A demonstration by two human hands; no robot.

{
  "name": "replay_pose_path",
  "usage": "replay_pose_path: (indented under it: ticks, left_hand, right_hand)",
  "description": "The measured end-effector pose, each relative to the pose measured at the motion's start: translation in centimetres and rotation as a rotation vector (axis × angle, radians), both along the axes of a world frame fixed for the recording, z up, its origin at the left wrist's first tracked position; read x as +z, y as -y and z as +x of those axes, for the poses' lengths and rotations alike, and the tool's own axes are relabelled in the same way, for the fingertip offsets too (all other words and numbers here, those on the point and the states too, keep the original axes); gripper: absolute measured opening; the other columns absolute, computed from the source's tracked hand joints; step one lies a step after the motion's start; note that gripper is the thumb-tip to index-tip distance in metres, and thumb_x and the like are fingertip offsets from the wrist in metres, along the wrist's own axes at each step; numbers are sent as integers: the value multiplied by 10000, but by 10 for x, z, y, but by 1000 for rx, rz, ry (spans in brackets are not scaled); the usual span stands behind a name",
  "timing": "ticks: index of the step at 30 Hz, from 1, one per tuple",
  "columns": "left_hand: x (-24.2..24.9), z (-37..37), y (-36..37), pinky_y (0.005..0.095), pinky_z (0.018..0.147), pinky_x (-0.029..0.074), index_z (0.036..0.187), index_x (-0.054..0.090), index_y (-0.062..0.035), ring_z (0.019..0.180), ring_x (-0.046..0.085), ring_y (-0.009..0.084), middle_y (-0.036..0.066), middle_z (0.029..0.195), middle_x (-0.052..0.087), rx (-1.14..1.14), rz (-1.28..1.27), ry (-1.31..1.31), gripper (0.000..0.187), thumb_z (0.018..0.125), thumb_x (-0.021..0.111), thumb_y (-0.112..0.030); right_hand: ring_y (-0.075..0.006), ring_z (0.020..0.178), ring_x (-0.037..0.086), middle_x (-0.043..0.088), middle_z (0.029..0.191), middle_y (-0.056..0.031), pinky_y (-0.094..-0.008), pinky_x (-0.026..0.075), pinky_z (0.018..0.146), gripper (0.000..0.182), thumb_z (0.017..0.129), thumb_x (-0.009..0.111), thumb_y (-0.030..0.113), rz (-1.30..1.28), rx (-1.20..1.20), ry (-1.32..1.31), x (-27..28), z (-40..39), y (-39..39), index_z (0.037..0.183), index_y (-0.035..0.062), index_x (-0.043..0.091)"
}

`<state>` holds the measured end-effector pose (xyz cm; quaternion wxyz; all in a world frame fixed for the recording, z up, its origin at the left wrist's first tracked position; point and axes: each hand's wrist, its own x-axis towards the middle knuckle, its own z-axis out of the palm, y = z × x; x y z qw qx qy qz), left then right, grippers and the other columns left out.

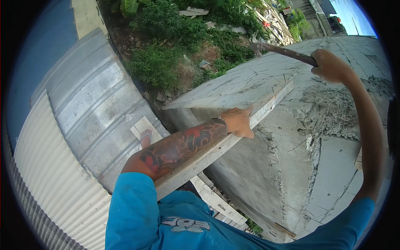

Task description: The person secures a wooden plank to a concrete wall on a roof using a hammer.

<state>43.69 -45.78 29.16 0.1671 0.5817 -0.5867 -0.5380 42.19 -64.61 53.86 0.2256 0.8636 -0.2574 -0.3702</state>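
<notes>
My right hand point(331, 66) is raised at the upper right, fingers wrapped around the end of a claw hammer point(287, 52). The hammer's head points left, over the edge of the concrete wall. At the centre, my left hand point(237, 121) grips a long wooden board point(271, 102). The board slants from beneath my left forearm up to the right, its far end lying against the grey wall point(250, 166). Thin nails or wires stick up near that far end, too small to tell which.
Corrugated metal roofing point(89, 100) spreads at left, with a foot point(146, 137) on a pale plank there. More wooden planks point(216, 200) lie below the board. Green plants point(160, 62) and rubble fill the ground beyond. Rough mortar point(331, 112) covers part of the wall.
</notes>
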Motion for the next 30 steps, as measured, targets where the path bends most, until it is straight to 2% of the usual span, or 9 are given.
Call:
replay_pose_path:
  ticks: [4,6,7,9,11,15,23,24,30]
  left_hand:
    - [-9,-1,0,375,819,499,1498,87,-74,954,616,343,246,1061,632,28,-48,-54,1038,690,650,-400]
    - [-4,1,-1,376,822,497,1499,85,-74,953,616,342,247,1069,630,15,-24,-57,1035,691,647,-396]
    - [-4,-1,0,378,822,496,1499,84,-73,950,616,345,245,1063,632,30,-29,-70,1038,690,648,-397]
    - [-8,-2,1,380,824,493,1499,82,-72,945,617,349,241,1050,638,28,-43,-65,1043,688,650,-400]
    - [-12,-3,11,384,824,492,1500,80,-79,941,617,354,242,1050,638,59,-88,-34,1049,684,652,-406]
    - [-8,-4,1,383,842,484,1503,81,-94,964,608,368,252,1078,624,33,-47,-44,1055,679,655,-419]
    - [-31,-14,8,377,1035,350,1492,128,-96,1254,437,398,313,1312,464,123,-205,-276,989,720,711,-299]
    - [-30,-15,9,381,956,424,1491,140,-92,1104,567,353,302,1267,503,120,-215,-222,936,743,683,-240]
    - [-24,-13,12,336,730,507,1495,140,-91,696,634,197,235,1173,569,108,-131,-248,896,747,628,-167]
  right_hand:
    - [-323,586,572,583,672,-187,-427,448,612,219,814,596,145,-4,38,879,-15,6,-10,779,-64,540]
    - [-317,602,603,602,694,-180,-419,475,600,244,792,628,157,-128,-16,680,-19,-31,6,858,-68,561]
    - [-309,662,619,608,715,-194,-416,490,638,252,770,635,145,-86,1,221,-26,-47,-1,887,-67,566]
    - [-322,843,645,635,829,-227,-419,513,781,315,707,664,123,-110,-549,-213,-27,-39,-30,949,-64,590]
    - [-324,800,638,628,811,-213,-428,503,745,234,742,632,83,70,23,-231,-11,-31,20,923,-61,594]
    - [-244,591,565,553,667,-124,-382,479,626,254,850,629,206,34,185,473,-4,4,2,844,-37,552]
    - [-23,343,307,373,501,64,-196,224,296,496,876,609,486,377,-464,1099,48,-47,-56,1014,12,570]
    - [-16,371,317,380,527,71,-186,239,313,485,884,615,452,351,-449,1078,48,-59,-60,1051,-1,569]
    - [-56,453,428,477,613,9,-218,335,380,385,911,588,339,418,-615,1190,58,-97,-76,1048,-20,583]
